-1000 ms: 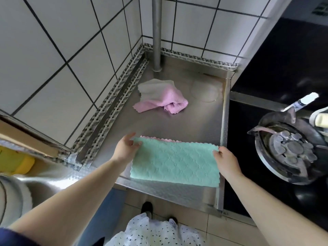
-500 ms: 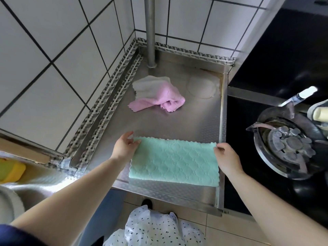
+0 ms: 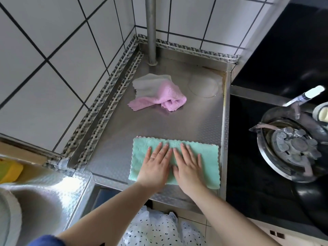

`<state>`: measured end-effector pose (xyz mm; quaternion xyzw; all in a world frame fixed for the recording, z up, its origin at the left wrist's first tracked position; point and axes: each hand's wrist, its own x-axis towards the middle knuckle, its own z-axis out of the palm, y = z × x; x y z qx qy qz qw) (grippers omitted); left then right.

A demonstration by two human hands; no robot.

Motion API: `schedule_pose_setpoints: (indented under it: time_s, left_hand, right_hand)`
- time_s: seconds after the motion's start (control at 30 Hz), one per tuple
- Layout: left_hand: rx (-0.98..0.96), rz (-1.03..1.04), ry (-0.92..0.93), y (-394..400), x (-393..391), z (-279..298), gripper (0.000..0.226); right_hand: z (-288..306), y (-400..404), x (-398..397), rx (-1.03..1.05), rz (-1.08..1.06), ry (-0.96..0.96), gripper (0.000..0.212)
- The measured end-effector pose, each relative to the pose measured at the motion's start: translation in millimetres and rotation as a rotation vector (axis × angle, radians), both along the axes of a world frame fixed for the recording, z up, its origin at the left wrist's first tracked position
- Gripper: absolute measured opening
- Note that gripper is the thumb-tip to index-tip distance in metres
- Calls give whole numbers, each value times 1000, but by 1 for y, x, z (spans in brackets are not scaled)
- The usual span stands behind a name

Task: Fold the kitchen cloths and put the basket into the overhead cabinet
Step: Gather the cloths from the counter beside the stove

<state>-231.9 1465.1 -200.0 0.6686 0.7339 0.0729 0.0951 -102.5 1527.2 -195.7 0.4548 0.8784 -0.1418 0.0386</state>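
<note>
A mint-green kitchen cloth, folded into a long rectangle, lies flat near the front edge of the steel counter. My left hand and my right hand press side by side on its middle, palms down with straight fingers. A thin pink edge shows along the cloth's far side. Further back, a crumpled pink and white cloth lies in a heap. No basket or cabinet is in view.
A steel pipe rises from the counter's back corner against the tiled wall. Right of the counter is a black hob with a gas burner. A steel sink and a yellow sponge are at the left.
Both hands let go of the cloth's left and right ends and came together, now pressing flat on its middle. The view also moved closer to the counter.
</note>
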Motion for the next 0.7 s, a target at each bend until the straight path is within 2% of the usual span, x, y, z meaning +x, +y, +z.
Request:
schedule_pose_setpoints:
  time_s: [0.17, 0.3, 0.37, 0.43, 0.53, 0.63, 0.7]
  left_hand:
    - [-104, -38, 103, -2, -18, -8, 62]
    - [-155, -15, 125, -1, -26, -6, 74]
    - [-99, -19, 103, -1, -26, -3, 74]
    - [41, -97, 26, -5, -22, 0, 65]
    - [288, -313, -104, -17, -8, 2, 37]
    - [231, -325, -89, -26, 9, 4, 22]
    - [161, -272, -58, -28, 17, 5, 19]
  right_hand:
    - [-12, 8, 28, 76, 30, -131, 65]
    - [-9, 14, 53, 56, 12, -127, 68]
    - [-3, 18, 56, 32, 17, -93, 69]
    - [3, 25, 50, 2, 13, -41, 63]
    - [11, 39, 37, 175, 162, 120, 37]
    - [16, 49, 22, 211, 361, 124, 44]
    - [19, 54, 12, 228, 477, 91, 41]
